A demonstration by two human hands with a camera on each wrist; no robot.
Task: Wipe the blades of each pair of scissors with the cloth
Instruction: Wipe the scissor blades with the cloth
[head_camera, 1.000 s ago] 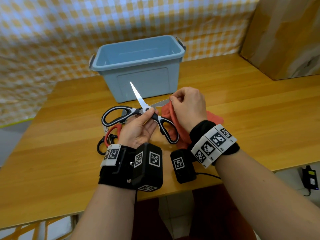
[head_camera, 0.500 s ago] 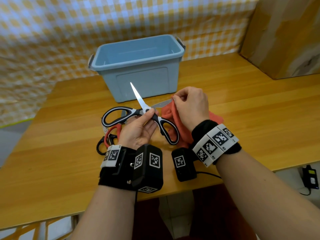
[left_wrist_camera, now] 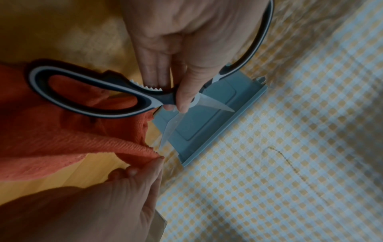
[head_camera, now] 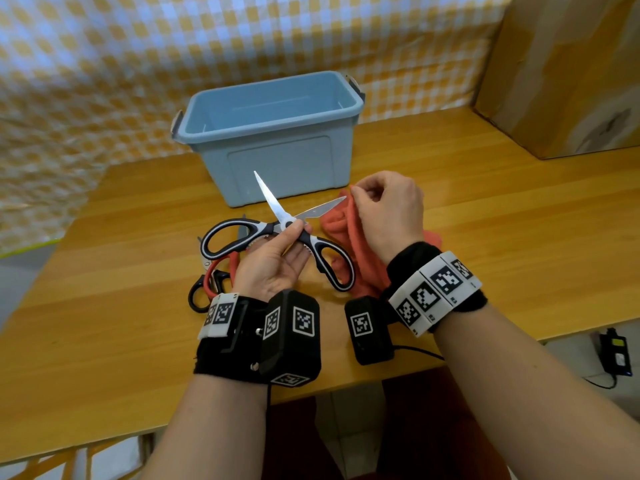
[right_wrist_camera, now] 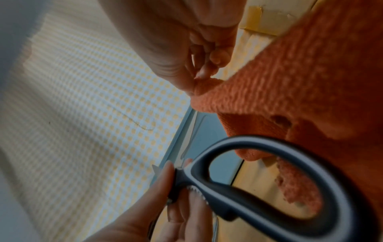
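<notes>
Nearest the worktop's left edge we see a second pair of scissors with black and red loop handles, lying flat on the wooden worktop, partly hidden under our left wrist and not yet in hand. Our left hand pinches the large black-and-white-handled steel scissors at the pivot, thumb and fingertips closed on them, blades spread wide in front of the pale blue plastic bin. With such a small hold, the scissors could swivel or snap shut once the cloth drags on a blade. To the right, our right hand pinches a fold of the orange terry cloth just beside the tip of the right-pointing blade. If the fold is thin, we risk the edge cutting through to our fingers, or the point snagging the loops. The rest of the cloth trails on the worktop and could catch the lower handle.
</notes>
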